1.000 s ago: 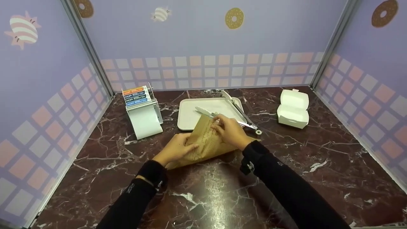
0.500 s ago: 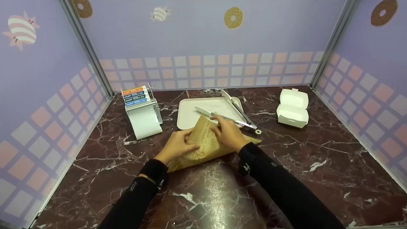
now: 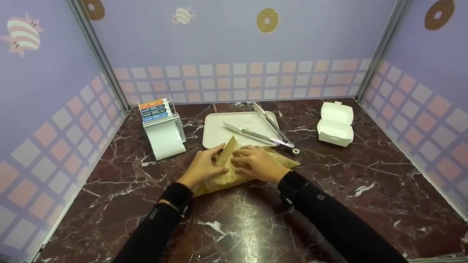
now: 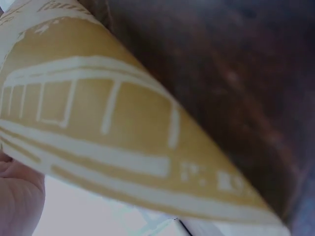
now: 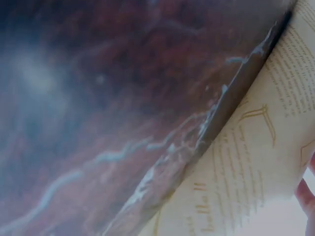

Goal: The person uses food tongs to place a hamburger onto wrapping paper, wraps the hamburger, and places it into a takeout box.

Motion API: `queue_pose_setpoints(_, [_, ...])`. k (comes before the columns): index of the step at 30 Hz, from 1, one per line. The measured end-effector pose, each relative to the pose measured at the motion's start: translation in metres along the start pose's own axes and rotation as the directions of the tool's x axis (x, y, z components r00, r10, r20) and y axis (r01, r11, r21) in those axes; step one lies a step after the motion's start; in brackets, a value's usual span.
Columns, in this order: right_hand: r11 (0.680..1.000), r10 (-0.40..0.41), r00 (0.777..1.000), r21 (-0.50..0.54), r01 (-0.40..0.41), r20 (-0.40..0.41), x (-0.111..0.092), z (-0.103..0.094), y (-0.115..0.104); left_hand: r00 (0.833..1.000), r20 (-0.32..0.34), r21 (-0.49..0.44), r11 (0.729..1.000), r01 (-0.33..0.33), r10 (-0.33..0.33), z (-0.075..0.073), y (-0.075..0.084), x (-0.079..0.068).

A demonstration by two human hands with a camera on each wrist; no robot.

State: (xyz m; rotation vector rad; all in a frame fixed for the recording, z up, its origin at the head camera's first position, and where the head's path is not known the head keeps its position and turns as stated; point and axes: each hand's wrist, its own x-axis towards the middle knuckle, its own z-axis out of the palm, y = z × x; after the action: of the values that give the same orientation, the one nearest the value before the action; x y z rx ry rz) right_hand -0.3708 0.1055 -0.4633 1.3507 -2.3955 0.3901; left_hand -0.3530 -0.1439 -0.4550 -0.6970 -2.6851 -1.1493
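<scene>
A sheet of tan printed wrapping paper (image 3: 215, 184) lies partly folded on the dark marble table, with a peaked flap standing up between the hands. My left hand (image 3: 201, 166) grips its left side, thumb on the near face and fingertips behind the flap. On the right, my right hand (image 3: 261, 164) has its fingers bent over the paper and holds the fold near the middle. Close up in the left wrist view, the paper (image 4: 98, 113) shows a white tram-like print. The right wrist view shows its lettered side (image 5: 246, 167). Whatever is inside the paper is hidden.
Behind the paper, a white tray (image 3: 215, 120) carries spread metal tongs (image 3: 256, 135) with pale tips; their ring end juts past its right edge. A dispenser (image 3: 157, 113) with coloured labels and a hanging white sheet stands left. An open white clamshell box (image 3: 336, 126) stands right.
My right hand has come down and left from the paper's upper edge to its middle, folding the right part over. The left hand stays nearly in place.
</scene>
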Motion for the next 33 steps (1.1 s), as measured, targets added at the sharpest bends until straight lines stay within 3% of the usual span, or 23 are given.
queue_pose_setpoints(2, [0.999,-0.014,1.000,0.029,0.014,-0.002,-0.001,0.002,0.000,1.000,-0.006,0.019,1.000,0.009,-0.009,0.000,-0.002,-0.001])
queue_pose_setpoints(6, [0.996,-0.016,1.000,0.082,0.016,0.003,-0.002,0.005,-0.001,0.994,0.014,0.024,0.994,0.110,-0.111,-0.002,-0.004,-0.004])
queue_pose_setpoints(9, [0.994,0.015,1.000,0.106,-0.017,0.021,-0.001,0.006,-0.002,0.981,0.050,0.045,0.982,0.184,-0.186,-0.002,-0.005,-0.006])
queue_pose_setpoints(16, [0.984,0.096,0.993,0.143,-0.104,0.064,0.001,0.007,-0.006,0.950,0.140,0.174,0.951,0.255,-0.281,0.000,-0.002,-0.005])
queue_pose_setpoints(17, [0.983,0.100,0.993,0.146,-0.109,0.066,0.002,0.008,-0.007,0.951,0.129,0.200,0.947,0.252,-0.280,0.002,-0.007,-0.004])
queue_pose_setpoints(19, [0.984,0.105,0.993,0.141,-0.113,0.060,0.003,0.008,-0.008,0.946,0.091,0.255,0.925,0.280,-0.311,0.000,-0.002,-0.003])
queue_pose_setpoints(21, [0.984,0.109,0.993,0.133,-0.115,0.053,0.003,0.009,-0.010,0.958,0.007,0.332,0.905,0.267,-0.285,-0.002,0.005,-0.002])
queue_pose_setpoints(23, [0.985,0.116,0.992,0.125,-0.121,0.048,0.004,0.009,-0.012,0.978,-0.087,0.408,0.889,0.210,-0.191,-0.004,0.014,-0.001])
queue_pose_setpoints(25, [0.984,0.125,0.991,0.122,-0.130,0.047,0.004,0.008,-0.013,0.989,-0.124,0.462,0.878,0.127,-0.078,-0.006,0.031,0.000])
queue_pose_setpoints(27, [0.983,0.132,0.990,0.121,-0.137,0.048,0.004,0.008,-0.013,0.997,-0.075,0.489,0.872,0.017,0.023,-0.005,0.039,0.001])
queue_pose_setpoints(28, [0.983,0.137,0.989,0.117,-0.142,0.048,0.004,0.008,-0.013,0.999,-0.018,0.490,0.871,-0.026,0.039,-0.004,0.042,0.001])
queue_pose_setpoints(30, [0.979,0.160,0.986,0.119,-0.166,0.054,0.003,0.008,-0.013,0.993,0.118,0.456,0.887,-0.076,0.025,-0.001,0.045,0.001])
queue_pose_setpoints(33, [0.966,0.210,0.975,0.138,-0.219,0.074,0.001,0.008,-0.013,0.963,0.267,0.397,0.915,-0.072,-0.041,0.007,0.042,0.003])
